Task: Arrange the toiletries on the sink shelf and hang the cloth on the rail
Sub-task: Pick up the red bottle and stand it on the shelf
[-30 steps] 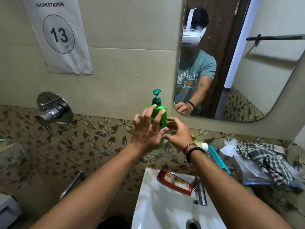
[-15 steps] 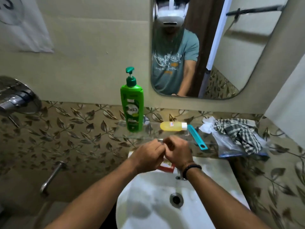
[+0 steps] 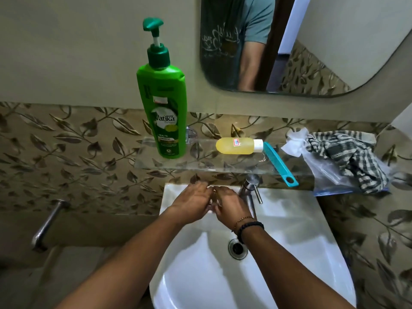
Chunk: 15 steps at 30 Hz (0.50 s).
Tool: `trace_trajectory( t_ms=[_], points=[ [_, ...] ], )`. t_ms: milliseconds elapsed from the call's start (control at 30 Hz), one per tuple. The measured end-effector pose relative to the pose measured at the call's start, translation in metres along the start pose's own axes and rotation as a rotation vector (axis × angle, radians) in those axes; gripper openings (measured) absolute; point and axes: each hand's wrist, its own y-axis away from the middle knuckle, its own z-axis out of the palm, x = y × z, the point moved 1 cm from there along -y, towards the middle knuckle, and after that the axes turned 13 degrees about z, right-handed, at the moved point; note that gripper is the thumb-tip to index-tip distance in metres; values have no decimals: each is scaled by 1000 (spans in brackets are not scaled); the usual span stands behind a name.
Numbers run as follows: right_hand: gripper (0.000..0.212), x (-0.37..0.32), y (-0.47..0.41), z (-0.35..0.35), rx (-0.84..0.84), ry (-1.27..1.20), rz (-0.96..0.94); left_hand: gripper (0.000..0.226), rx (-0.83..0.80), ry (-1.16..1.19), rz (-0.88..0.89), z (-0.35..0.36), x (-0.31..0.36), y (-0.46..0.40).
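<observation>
Head view: a green pump bottle [image 3: 162, 112] stands upright at the left end of the clear sink shelf [image 3: 200, 165], its label reading "Vatika" and "HEALTH SHAMPOO". At three o'clock from it a small bottle [image 3: 236, 145] of yellow liquid lies on its side, white cap touching a teal comb [image 3: 279, 165] whose handle overhangs the shelf's front edge. Further right a checked cloth [image 3: 347, 157] sits crumpled on a clear plastic bag [image 3: 330, 175]. The left hand [image 3: 191, 202] and right hand [image 3: 231, 205] are pressed together at the white sink [image 3: 289, 219] rim, just left of the tap [image 3: 249, 190]; whether they grip anything I cannot tell. Bare shelf lies between the two bottles.
</observation>
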Motion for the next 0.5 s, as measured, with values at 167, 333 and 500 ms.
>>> trace_trajectory(
  t_ms=[167, 333, 500],
  points=[
    [50, 11, -22, 24, -68, 107, 78, 62, -109, -27, 4, 29, -27, -13],
    [57, 20, -26, 41, -120, 239, 115, 73, -182, -50, -2, 45, -31, -12],
    [50, 20, -15, 45, -109, 214, 51, 57, -183, -155, 33, 36, -21, 2]
  ],
)
